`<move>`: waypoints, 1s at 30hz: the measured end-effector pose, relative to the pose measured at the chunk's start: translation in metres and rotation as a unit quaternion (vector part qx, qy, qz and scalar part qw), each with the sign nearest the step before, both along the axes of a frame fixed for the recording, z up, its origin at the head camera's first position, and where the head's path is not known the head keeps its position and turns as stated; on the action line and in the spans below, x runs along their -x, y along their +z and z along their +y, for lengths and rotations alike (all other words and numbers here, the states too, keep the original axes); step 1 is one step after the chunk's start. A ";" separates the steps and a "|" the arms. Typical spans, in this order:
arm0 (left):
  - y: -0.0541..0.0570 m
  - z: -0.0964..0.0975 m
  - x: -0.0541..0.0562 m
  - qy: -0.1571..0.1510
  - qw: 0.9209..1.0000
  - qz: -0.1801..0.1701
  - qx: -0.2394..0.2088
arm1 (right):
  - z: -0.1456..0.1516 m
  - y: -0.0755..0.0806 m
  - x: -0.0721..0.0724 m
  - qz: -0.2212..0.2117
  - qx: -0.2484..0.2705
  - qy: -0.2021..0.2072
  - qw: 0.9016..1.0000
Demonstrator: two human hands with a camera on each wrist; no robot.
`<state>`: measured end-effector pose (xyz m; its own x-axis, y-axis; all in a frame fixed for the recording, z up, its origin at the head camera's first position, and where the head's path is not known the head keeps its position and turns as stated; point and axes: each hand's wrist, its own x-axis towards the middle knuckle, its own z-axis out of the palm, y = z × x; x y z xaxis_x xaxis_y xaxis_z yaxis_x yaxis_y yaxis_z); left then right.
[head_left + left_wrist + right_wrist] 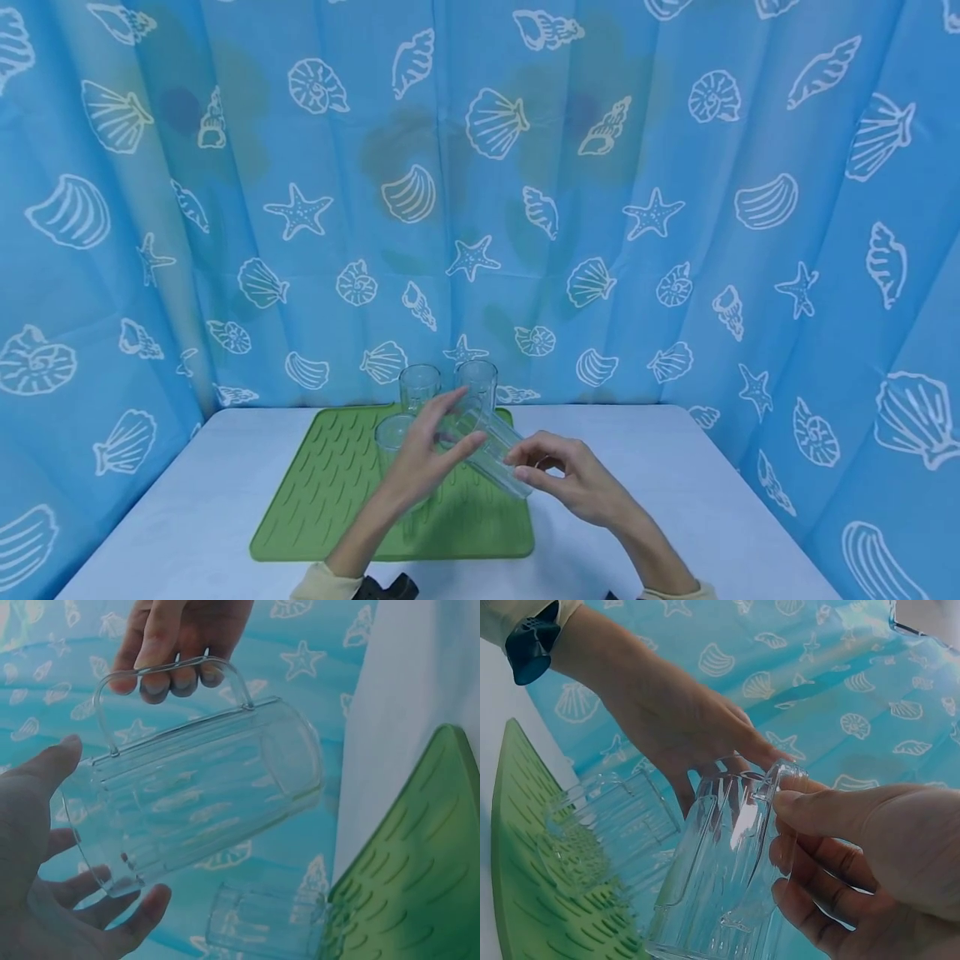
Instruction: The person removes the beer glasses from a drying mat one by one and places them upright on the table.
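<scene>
A clear glass mug (504,463) is held tilted over the green drying mat (330,500), its body slanting down toward the right in the head view. My right hand (573,481) grips it by the handle (241,686), fingers hooked through and the thumb on top, as both wrist views show. The left hand (423,458) is spread at the mug's other end. In the left wrist view its thumb and fingers (154,907) stand apart around the round rim, not curled in. The ribbed glass body shows through between both hands.
Two clear glasses (420,385) (480,377) stand at the mat's back edge. Another glass (392,432) stands nearer, partly behind the left hand. The mat lies on a white table (637,467), with a blue shell-print curtain (525,250) hanging behind and at both sides.
</scene>
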<state>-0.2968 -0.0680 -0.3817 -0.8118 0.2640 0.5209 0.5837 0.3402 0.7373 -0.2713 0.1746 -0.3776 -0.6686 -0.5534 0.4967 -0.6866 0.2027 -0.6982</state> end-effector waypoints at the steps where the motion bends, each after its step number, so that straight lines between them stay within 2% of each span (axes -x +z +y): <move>1: 0.000 -0.001 -0.001 -0.001 1.000 0.001 0.001 | 0.000 0.000 0.000 0.001 0.001 0.003 1.000; 3: 0.001 -0.004 -0.001 0.000 1.000 0.010 0.004 | 0.000 0.000 0.001 -0.002 0.001 0.003 1.000; 7: 0.000 -0.013 -0.002 0.006 0.998 0.054 0.006 | 0.003 0.000 0.002 -0.015 0.007 -0.009 1.000; 12: 0.000 -0.029 -0.003 0.042 0.992 0.119 0.005 | 0.007 0.001 0.003 -0.021 0.012 -0.031 0.999; 15: 0.001 -0.041 -0.004 0.058 0.988 0.142 0.007 | 0.008 0.002 0.004 -0.025 0.015 -0.039 0.999; 19: 0.001 -0.057 -0.007 0.072 0.986 0.152 0.016 | 0.010 0.001 0.006 -0.032 0.022 -0.053 0.998; 22: -0.004 -0.071 -0.010 0.098 0.983 0.152 0.032 | 0.012 0.000 0.008 -0.029 0.027 -0.065 0.997; 25: -0.013 -0.085 -0.013 0.132 0.979 0.140 0.062 | 0.014 -0.001 0.009 -0.022 0.034 -0.076 0.996; 30: -0.028 -0.106 -0.015 0.180 0.966 0.129 0.136 | 0.016 -0.002 0.011 -0.031 0.045 -0.098 0.994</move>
